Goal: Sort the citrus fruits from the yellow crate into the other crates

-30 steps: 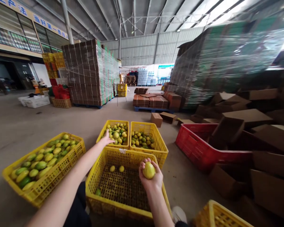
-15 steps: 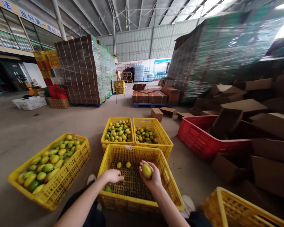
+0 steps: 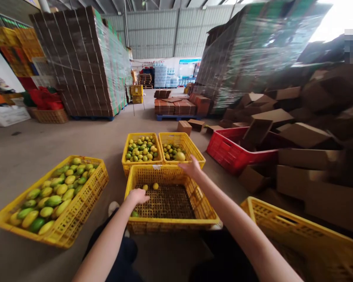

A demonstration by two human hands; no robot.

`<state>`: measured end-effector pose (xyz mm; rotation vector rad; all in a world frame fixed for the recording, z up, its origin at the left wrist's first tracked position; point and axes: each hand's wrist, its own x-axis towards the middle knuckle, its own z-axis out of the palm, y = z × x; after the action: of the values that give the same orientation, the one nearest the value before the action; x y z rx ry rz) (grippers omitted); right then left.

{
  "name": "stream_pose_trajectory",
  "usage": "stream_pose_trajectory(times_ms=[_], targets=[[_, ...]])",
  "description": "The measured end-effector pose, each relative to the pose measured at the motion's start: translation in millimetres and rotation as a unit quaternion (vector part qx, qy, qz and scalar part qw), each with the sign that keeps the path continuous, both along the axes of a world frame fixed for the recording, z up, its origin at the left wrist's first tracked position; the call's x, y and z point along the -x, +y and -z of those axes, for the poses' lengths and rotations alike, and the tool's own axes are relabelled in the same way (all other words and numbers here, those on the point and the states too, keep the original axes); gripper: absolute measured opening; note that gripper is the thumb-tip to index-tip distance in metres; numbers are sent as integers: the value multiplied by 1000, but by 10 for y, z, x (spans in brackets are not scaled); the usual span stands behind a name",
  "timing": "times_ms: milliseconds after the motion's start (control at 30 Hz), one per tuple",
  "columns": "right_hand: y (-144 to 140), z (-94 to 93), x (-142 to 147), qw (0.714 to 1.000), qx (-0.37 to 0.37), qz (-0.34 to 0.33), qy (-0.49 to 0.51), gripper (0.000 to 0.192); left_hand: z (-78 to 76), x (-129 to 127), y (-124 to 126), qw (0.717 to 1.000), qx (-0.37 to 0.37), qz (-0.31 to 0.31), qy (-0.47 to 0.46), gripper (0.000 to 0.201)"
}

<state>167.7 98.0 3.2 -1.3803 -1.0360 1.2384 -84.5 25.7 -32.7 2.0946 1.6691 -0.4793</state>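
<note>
Grey concrete floor (image 3: 32, 149) spreads through a big warehouse. Over the near yellow crate (image 3: 170, 225), the left hand (image 3: 138, 196) hangs curled and loose, holding nothing, just above a green fruit (image 3: 134, 214). The right hand (image 3: 191, 167) reaches to the far right crate (image 3: 191, 149), fingers spread, empty. A yellow fruit (image 3: 180, 156) lies just beyond it in that crate. Left of that sits a full crate (image 3: 129, 150). A red crate (image 3: 229, 154) and brown boxes (image 3: 306, 135) are at the right.

Single head view, looking forward-down over yellow crates (image 3: 170, 225), close.
</note>
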Motion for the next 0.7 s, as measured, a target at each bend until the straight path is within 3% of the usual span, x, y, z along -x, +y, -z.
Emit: stream_pose_trajectory(times_ms=[67, 133, 300, 400, 467, 567, 700], targets=[[251, -144, -154, 998, 55, 15, 3, 35, 0, 16, 25, 1000, 9, 5, 11, 48], [286, -86, -254, 995, 100, 13, -6, 32, 12, 39, 56, 1000, 17, 7, 21, 47], [-239, 599, -310, 964, 224, -88, -111, 19, 125, 105, 112, 999, 36, 14, 31, 49], [-470, 1009, -279, 921, 279, -164, -218, 14, 253, 128, 117, 997, 64, 24, 41, 46], [-477, 1217, -237, 884, 293, -213, -297, 15, 364, 138, 134, 995, 86, 33, 46, 42], [-316, 1469, -157, 823, 278, -285, -406, 18, 573, 154, 241, 992, 110, 39, 49, 35], [8, 1818, -39, 762, 199, -348, -508, 25, 927, 166, 563, 992, 102, 15, 67, 32]])
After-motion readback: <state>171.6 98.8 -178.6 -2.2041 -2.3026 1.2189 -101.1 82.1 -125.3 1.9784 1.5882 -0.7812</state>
